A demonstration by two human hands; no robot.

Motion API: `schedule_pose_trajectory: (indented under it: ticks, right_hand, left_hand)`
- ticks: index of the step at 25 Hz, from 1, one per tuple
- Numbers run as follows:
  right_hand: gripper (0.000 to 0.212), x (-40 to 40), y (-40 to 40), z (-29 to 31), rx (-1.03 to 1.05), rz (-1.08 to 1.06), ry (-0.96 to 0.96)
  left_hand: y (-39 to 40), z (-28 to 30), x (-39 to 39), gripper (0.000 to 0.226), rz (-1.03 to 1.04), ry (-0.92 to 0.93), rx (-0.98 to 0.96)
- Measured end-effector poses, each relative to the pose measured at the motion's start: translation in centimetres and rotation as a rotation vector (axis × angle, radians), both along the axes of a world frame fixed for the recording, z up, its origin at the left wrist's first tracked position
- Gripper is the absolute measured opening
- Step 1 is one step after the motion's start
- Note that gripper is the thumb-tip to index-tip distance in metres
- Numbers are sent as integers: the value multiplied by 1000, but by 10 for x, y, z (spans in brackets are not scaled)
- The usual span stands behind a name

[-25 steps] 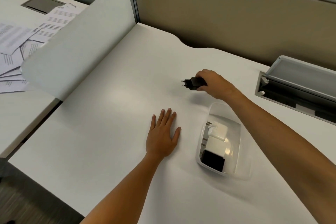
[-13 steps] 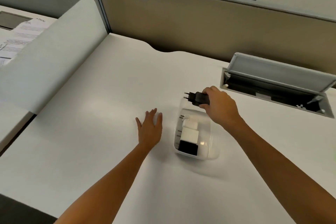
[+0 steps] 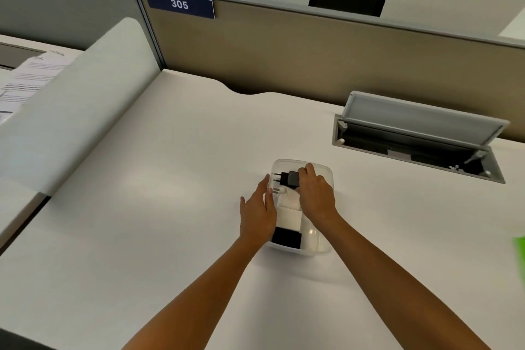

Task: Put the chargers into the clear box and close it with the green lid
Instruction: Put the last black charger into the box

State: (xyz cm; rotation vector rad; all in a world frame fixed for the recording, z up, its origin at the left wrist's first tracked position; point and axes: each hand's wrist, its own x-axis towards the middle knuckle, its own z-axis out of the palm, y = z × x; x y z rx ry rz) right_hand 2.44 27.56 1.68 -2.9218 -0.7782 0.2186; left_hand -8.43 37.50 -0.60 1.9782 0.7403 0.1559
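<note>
My right hand (image 3: 315, 196) grips a black charger (image 3: 289, 178), holding it inside the far end of the clear box (image 3: 326, 176) on the white surface (image 3: 170, 207). My left hand (image 3: 257, 213), fingers open, rests against the box's left side. A white charger (image 3: 288, 212) and another black one (image 3: 286, 237) lie inside. The green lid (image 3: 519, 253) shows at the right edge.

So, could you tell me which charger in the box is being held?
The black charger with round prongs, at the clear box's far end; the right hand grips it.
</note>
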Motion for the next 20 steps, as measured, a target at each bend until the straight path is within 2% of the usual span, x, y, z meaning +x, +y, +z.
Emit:
schedule_pose_trajectory:
  ticks: [3, 11, 15, 18, 20]
  right_hand:
    - [34, 5, -5, -2, 25, 30, 19]
    - [37, 2, -15, -2, 89, 65, 16]
    - [45, -4, -30, 15, 393, -27, 20]
    - [35, -12, -57, 27, 618, -117, -68]
    - [29, -17, -80, 29, 704, -156, -110]
  left_hand:
    - [0, -2, 0, 52, 19, -14, -23]
    - [-1, -3, 0, 47, 46, -20, -46]
    - [-2, 0, 0, 47, 39, -24, -21]
    - [0, 4, -1, 48, 5, -11, 37]
    - [0, 9, -2, 48, -14, 0, 142]
